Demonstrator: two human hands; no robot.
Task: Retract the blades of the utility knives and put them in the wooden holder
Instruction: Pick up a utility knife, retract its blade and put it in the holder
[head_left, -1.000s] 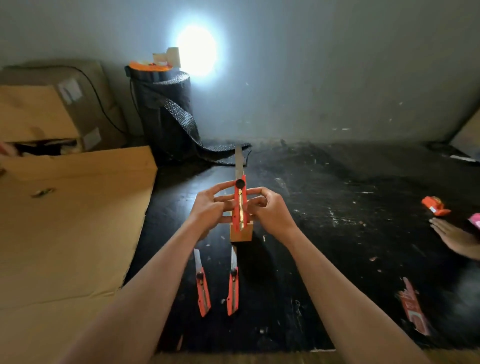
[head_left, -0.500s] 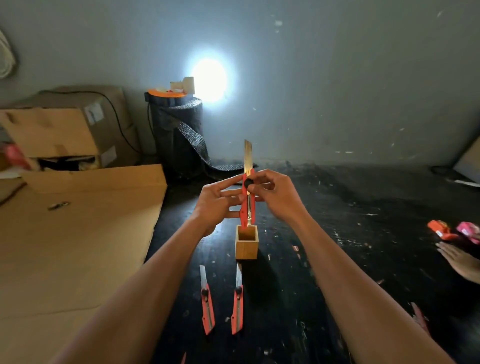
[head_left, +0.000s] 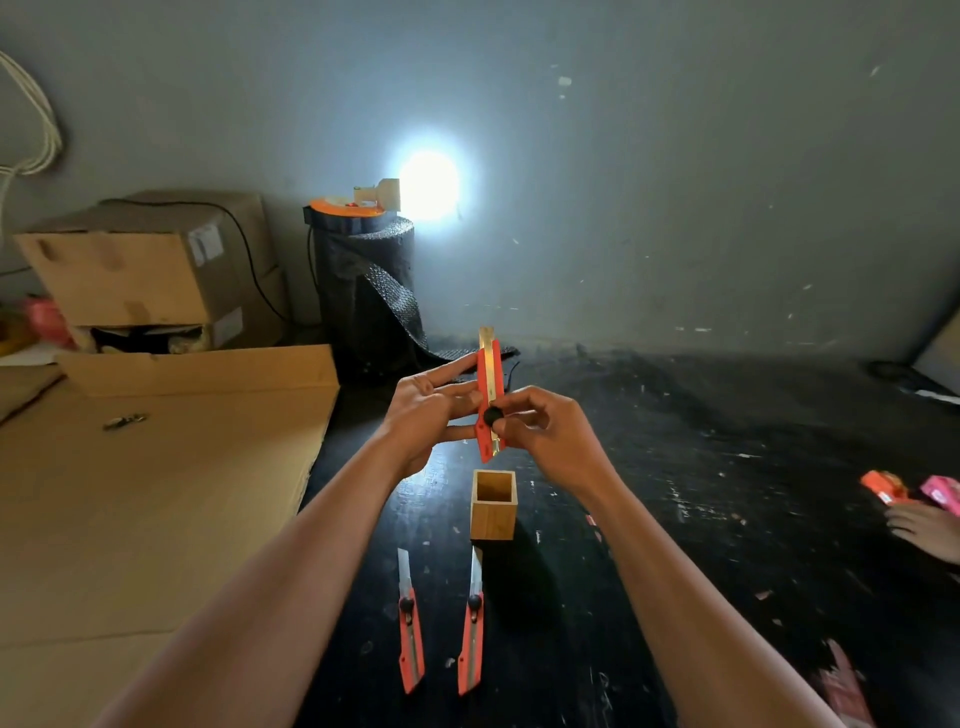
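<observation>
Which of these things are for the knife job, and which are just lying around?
For the job: held knife, left hand, right hand, wooden holder, two floor knives.

Lying about: cardboard boxes, black mesh roll, flat cardboard.

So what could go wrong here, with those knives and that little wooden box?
The held knife still shows a bit of blade at its top, near the left hand fingers; a slip by the right hand on the slider could nick them. The two knives on the table lie with blades out, close under the forearms. The wooden holder looks light and might tip.
</observation>
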